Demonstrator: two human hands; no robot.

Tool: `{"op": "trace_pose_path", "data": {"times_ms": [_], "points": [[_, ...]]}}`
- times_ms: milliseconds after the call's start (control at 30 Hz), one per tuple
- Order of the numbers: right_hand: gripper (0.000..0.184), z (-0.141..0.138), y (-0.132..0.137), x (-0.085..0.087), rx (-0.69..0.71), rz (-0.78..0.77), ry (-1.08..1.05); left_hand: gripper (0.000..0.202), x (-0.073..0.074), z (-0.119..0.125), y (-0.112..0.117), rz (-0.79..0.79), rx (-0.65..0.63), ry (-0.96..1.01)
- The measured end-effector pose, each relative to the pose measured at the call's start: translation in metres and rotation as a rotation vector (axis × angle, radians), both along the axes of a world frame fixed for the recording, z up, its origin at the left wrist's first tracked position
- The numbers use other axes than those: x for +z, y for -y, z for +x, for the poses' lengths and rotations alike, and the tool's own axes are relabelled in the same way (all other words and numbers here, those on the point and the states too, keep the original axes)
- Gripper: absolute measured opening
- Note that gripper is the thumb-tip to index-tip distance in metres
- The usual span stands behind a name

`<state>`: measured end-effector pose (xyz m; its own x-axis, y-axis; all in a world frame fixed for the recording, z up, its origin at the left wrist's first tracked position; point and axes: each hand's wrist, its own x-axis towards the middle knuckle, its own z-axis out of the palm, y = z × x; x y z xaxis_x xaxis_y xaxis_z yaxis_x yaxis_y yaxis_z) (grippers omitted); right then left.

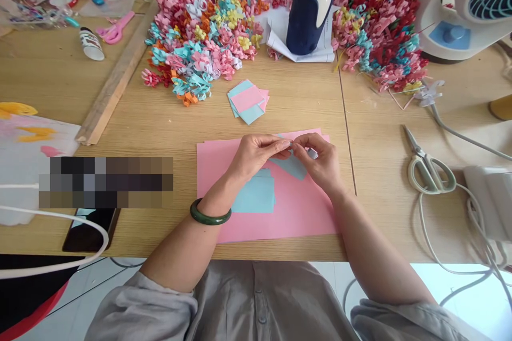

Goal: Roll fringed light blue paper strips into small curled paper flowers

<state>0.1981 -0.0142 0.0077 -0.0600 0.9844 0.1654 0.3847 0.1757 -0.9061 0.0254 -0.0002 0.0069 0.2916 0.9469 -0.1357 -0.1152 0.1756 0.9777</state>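
My left hand [262, 154] and my right hand [318, 160] meet fingertip to fingertip above a stack of pink paper sheets [216, 170]. Both pinch a small pale blue paper strip [313, 154], mostly hidden by the fingers. Just beneath them lies a blue paper piece [295, 168], partly covered by the hands. Nearer me, by my left wrist, a small pile of blue paper rectangles [256, 194] rests on the pink sheets. Beyond the hands, pink and blue paper pieces [248, 100] lie in a loose stack on the table.
Heaps of colourful curled paper [208, 37] line the back around a dark blue bottle [308, 10]. Scissors [430, 168], cables and a fan [460, 16] are at right. At left are a wooden strip [116, 74], pink scissors [116, 27] and a phone [90, 232].
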Motion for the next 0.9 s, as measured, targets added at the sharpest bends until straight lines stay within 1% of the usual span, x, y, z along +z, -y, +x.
{"op": "trace_pose_path", "data": {"times_ms": [233,433,567,733,800,900], "points": [[0.011,-0.0019,0.002,0.003,-0.005,-0.008,0.018,0.027,-0.0022,-0.0002,-0.0007,0.034,0.019,-0.06],[0.013,-0.0024,0.0011,0.0003,0.005,-0.024,0.029,0.024,0.0016,0.0032,0.0028,0.218,0.097,-0.264],[0.013,-0.0017,0.0003,-0.0016,0.002,-0.027,0.015,0.024,0.0028,0.0052,0.0037,0.223,0.133,-0.248],[0.011,-0.0001,-0.001,-0.0022,0.012,-0.035,-0.01,0.036,0.0032,0.0014,0.0016,0.1,0.063,-0.134],[0.011,0.0,-0.0012,-0.0016,0.012,-0.03,-0.001,0.038,0.0041,-0.0003,0.001,0.102,0.033,-0.14],[0.011,-0.0002,-0.0011,-0.0006,0.01,-0.018,0.025,0.031,0.0049,-0.0013,0.0007,0.155,-0.005,-0.206]]}}
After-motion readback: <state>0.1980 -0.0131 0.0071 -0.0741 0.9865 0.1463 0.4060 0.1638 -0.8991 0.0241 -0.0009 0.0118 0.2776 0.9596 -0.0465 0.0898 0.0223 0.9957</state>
